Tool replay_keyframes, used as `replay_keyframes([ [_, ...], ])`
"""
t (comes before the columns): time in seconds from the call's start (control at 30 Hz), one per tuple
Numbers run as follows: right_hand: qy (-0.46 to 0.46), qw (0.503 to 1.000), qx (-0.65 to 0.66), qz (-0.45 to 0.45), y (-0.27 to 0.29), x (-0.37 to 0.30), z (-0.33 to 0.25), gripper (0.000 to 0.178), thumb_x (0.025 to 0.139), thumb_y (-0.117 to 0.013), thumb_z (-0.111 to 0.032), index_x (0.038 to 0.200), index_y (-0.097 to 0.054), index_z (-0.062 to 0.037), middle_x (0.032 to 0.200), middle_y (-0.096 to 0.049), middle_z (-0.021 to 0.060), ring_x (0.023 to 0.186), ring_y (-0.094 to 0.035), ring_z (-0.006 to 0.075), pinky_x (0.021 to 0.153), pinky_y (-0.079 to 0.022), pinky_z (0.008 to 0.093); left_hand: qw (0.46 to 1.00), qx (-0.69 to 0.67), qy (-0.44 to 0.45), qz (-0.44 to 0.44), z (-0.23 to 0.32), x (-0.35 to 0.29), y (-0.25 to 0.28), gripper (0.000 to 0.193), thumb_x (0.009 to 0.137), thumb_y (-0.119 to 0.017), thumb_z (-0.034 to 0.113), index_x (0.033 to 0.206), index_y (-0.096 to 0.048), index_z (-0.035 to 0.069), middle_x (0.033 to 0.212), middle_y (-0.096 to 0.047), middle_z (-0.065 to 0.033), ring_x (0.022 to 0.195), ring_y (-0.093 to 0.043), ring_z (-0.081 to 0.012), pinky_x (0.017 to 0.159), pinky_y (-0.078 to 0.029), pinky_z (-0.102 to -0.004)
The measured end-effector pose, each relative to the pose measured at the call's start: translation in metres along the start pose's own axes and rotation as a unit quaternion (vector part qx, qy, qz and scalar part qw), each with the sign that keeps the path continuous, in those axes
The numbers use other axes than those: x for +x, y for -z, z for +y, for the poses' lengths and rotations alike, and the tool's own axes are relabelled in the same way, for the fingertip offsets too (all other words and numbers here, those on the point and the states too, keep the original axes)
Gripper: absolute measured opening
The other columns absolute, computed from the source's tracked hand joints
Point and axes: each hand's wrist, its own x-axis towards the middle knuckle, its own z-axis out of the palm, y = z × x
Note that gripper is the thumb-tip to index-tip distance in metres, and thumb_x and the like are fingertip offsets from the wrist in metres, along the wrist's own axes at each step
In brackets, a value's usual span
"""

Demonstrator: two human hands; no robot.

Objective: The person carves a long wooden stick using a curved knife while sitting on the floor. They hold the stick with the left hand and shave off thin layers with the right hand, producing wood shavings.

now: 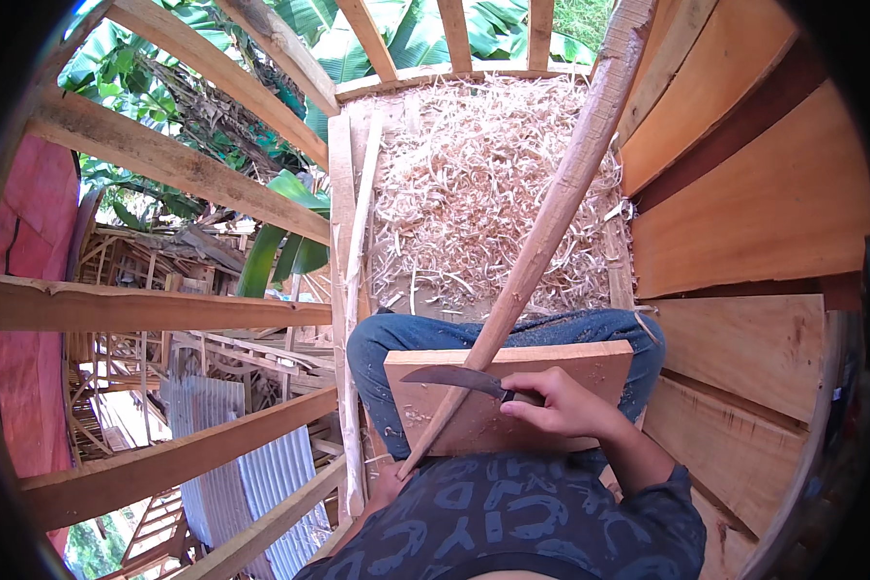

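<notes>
A curved knife (445,376) with a dark blade is gripped by its handle in my right hand (563,404). Its blade lies across a long wooden pole (541,246), pointing left. The pole slants from the upper right down to my left side. Around its lower end, my left hand (389,482) is closed, partly hidden by my shirt and the pole. Under the knife, a thick wooden board (590,372) rests on my lap, with small chips on its face. The pole passes over this board.
A heap of curly wood shavings (493,184) covers the floor ahead of my legs. Slatted rails (164,311) stand at the left, with corrugated sheets (275,498) below. A plank wall (744,348) rises close at the right. One thin pale stick (358,242) leans along the left edge.
</notes>
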Motion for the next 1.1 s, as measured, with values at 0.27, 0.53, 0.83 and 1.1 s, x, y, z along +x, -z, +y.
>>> replay_keyframes([
  [0.27, -0.051, 0.975, 0.203, 0.076, -0.003, -0.004, -0.014, 0.017, 0.09, -0.052, -0.008, 0.106, -0.052, -0.0023, 0.06, -0.045, -0.0048, 0.048, -0.042, 0.0021, 0.043, -0.034, 0.0187, 0.999, 0.017, 0.022, -0.015, 0.005, 0.001, 0.002, 0.027, 0.081, -0.064, 0.023, 0.089, -0.062, -0.003, 0.067, -0.059, -0.0172, 0.062, -0.055, -0.0184, 0.06, -0.044, -0.0346],
  [0.53, -0.038, 0.995, 0.088, 0.037, 0.01, -0.001, -0.011, 0.017, 0.089, -0.056, -0.012, 0.103, -0.057, -0.003, 0.065, -0.049, -0.0061, 0.057, -0.044, 0.0012, 0.052, -0.036, 0.0188, 1.0, 0.019, -0.004, -0.014, -0.009, -0.001, 0.004, 0.025, 0.08, -0.064, 0.022, 0.086, -0.062, -0.003, 0.064, -0.057, -0.0168, 0.059, -0.054, -0.0179, 0.058, -0.043, -0.0346],
  [0.83, -0.016, 0.999, 0.025, 0.042, 0.012, -0.001, -0.004, 0.018, 0.088, -0.057, -0.013, 0.101, -0.059, -0.0007, 0.064, -0.052, -0.0033, 0.056, -0.046, 0.0024, 0.051, -0.037, 0.0192, 0.998, 0.033, -0.056, -0.026, -0.006, 0.003, 0.012, 0.024, 0.08, -0.064, 0.02, 0.084, -0.062, -0.003, 0.061, -0.056, -0.0165, 0.056, -0.052, -0.0174, 0.057, -0.043, -0.0342],
  [1.1, 0.041, 0.988, 0.1, 0.109, 0.02, -0.009, 0.002, 0.017, 0.087, -0.054, -0.005, 0.104, -0.053, -0.0003, 0.065, -0.052, -0.0001, 0.049, -0.046, 0.0045, 0.041, -0.035, 0.0183, 0.999, 0.019, -0.028, -0.024, 0.028, 0.002, 0.013, 0.024, 0.079, -0.065, 0.019, 0.081, -0.061, -0.005, 0.057, -0.053, -0.0146, 0.053, -0.049, -0.0157, 0.054, -0.041, -0.0333],
])
